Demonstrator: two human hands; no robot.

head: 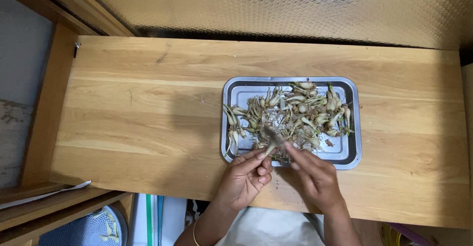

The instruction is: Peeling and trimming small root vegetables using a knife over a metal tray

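A rectangular metal tray (pixel 229 89) sits on a wooden tabletop (pixel 138 103), right of the middle. It holds several small pale bulbs with roots and green stalks (pixel 300 109). My left hand (pixel 246 177) pinches one bulb (pixel 270 149) by its lower end over the tray's near edge. My right hand (pixel 315 177) pinches the blurred rooty top (pixel 273 135) of that same bulb with its fingertips. Both hands hover just above the tray's front rim.
A textured metallic wall panel (pixel 276 9) runs behind the table. A wooden frame (pixel 47 108) borders the left side. Below left, a blue and white basket (pixel 93 229) stands under a shelf. Bare wood spreads left of the tray.
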